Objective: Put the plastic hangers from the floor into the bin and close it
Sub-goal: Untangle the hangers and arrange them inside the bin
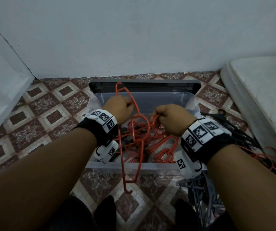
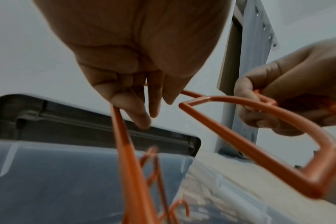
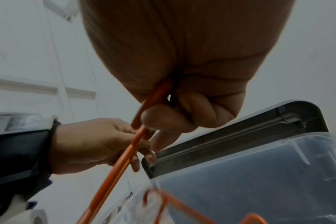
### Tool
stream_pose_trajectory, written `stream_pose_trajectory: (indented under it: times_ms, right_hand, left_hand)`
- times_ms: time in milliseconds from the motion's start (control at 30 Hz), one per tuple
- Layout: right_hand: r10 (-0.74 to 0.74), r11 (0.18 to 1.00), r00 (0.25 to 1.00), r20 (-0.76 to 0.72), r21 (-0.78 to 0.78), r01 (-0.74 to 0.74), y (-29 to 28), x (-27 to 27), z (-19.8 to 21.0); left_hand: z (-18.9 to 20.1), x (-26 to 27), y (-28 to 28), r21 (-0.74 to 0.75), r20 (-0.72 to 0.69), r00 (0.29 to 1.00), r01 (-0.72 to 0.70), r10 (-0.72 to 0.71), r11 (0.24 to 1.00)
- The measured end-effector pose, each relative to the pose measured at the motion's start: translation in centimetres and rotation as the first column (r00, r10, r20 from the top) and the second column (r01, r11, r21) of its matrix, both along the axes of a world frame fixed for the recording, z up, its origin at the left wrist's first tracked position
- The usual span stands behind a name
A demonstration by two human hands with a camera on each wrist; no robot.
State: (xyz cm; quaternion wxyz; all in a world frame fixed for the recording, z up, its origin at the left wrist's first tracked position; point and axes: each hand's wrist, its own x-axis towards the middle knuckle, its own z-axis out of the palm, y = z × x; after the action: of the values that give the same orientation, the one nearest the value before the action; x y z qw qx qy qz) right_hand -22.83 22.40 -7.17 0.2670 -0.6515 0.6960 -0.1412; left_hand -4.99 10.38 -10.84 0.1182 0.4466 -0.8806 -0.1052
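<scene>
A clear plastic bin (image 1: 134, 165) stands on the tiled floor, its grey lid (image 1: 144, 84) open and leaning against the wall. Several red hangers (image 1: 150, 135) lie tangled inside. Above the bin, my left hand (image 1: 119, 108) grips the bar of a red hanger (image 1: 122, 155) that juts over the front rim. My right hand (image 1: 167, 117) pinches a red hanger's shoulder close by. In the left wrist view the left fingers (image 2: 128, 97) curl round an orange-red bar (image 2: 125, 144), and the right hand (image 2: 290, 94) holds a hanger corner (image 2: 249, 142). I cannot tell whether both hold one hanger.
Black hangers (image 1: 233, 124) and a red one (image 1: 258, 157) lie on the floor right of the bin, with grey ones (image 1: 198, 189) by the front right corner. A white mattress (image 1: 258, 84) borders the right side. Walls close off the back and left.
</scene>
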Motion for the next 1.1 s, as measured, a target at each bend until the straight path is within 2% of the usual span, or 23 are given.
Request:
stream_pose_trajectory:
  times_ms: [100,167,267,333,367,400,433,467,500,533,567,600,667,767,933,967,1033,1100]
  right_hand:
    - [-0.071,0.988,0.979,0.193,-0.124,0.096,-0.1,-1.3,1.3]
    - [-0.117,0.972,0.934,0.337,-0.156,0.178,-0.1,-1.9,1.9]
    - [-0.205,0.933,0.875,0.438,-0.182,0.31,-0.1,-2.8,2.3]
    - [-0.275,0.876,0.797,0.538,-0.201,0.438,-0.2,-3.7,2.5]
    - [-0.302,0.846,0.758,0.578,-0.205,0.493,-0.2,-4.2,2.7]
    - [-0.324,0.817,0.719,0.615,-0.202,0.54,-0.2,-4.7,2.9]
    - [-0.34,0.79,0.674,0.656,-0.19,0.583,-0.2,-5.2,3.1]
    - [-0.35,0.765,0.624,0.699,-0.171,0.621,-0.2,-5.7,3.2]
    - [-0.356,0.745,0.583,0.73,-0.154,0.649,-0.2,-6.1,3.3]
    - [-0.361,0.731,0.56,0.746,-0.146,0.666,-0.2,-6.5,3.4]
    - [-0.367,0.725,0.558,0.744,-0.147,0.673,-0.1,-6.7,3.5]
    - [-0.372,0.723,0.569,0.733,-0.156,0.673,-0.1,-6.9,3.5]
    - [-0.374,0.729,0.597,0.71,-0.173,0.663,-0.1,-6.9,3.4]
    - [-0.375,0.732,0.615,0.694,-0.186,0.656,-0.3,-6.5,3.3]
    - [-0.37,0.759,0.662,0.651,-0.199,0.62,-0.3,-6.2,3.0]
    - [-0.369,0.765,0.673,0.641,-0.201,0.611,-0.2,-6.3,2.9]
    - [-0.366,0.77,0.684,0.631,-0.208,0.604,0.1,-6.5,2.9]
    - [-0.366,0.764,0.682,0.633,-0.214,0.608,0.3,-6.7,3.0]
  left_hand:
    - [1.6,0.3,-0.6,-0.162,-0.277,0.958,-0.121,0.072,0.979]
    - [2.2,0.4,-0.5,-0.237,-0.433,0.901,-0.153,0.037,0.959]
    - [2.2,0.6,-0.4,-0.235,-0.601,0.799,-0.182,0.005,0.955]
    - [1.8,0.9,-0.8,-0.188,-0.65,0.756,-0.26,0.079,0.947]
    - [1.5,1.2,-1.1,-0.14,-0.629,0.762,-0.302,0.151,0.943]
    - [1.0,1.4,-1.4,-0.076,-0.556,0.798,-0.326,0.231,0.942]
    - [0.4,1.6,-1.5,-0.008,-0.418,0.861,-0.322,0.289,0.947]
    - [-0.2,1.8,-1.3,0.062,-0.225,0.931,-0.282,0.289,0.957]
    - [-1.0,1.9,-1.0,0.143,-0.002,0.978,-0.207,0.209,0.968]
    - [-1.9,1.8,-0.5,0.243,0.197,0.978,-0.117,0.07,0.963]
    - [-2.7,1.7,0.3,0.345,0.344,0.935,-0.04,-0.086,0.938]
    - [-3.5,1.4,1.1,0.435,0.429,0.876,0.014,-0.22,0.9]
    - [-5.1,0.4,3.1,0.566,0.494,0.776,0.056,-0.393,0.822]
    - [-7.5,-1.5,5.8,0.629,0.525,0.677,0.099,-0.515,0.771]
    - [-9.2,-2.8,7.3,0.709,0.482,0.637,0.119,-0.601,0.695]
    - [-9.3,-2.9,7.3,0.688,0.514,0.61,0.126,-0.603,0.714]
    - [-9.4,-2.7,6.7,0.584,0.572,0.623,0.147,-0.533,0.798]
    - [-9.8,-2.0,5.6,0.553,0.578,0.641,0.147,-0.505,0.82]
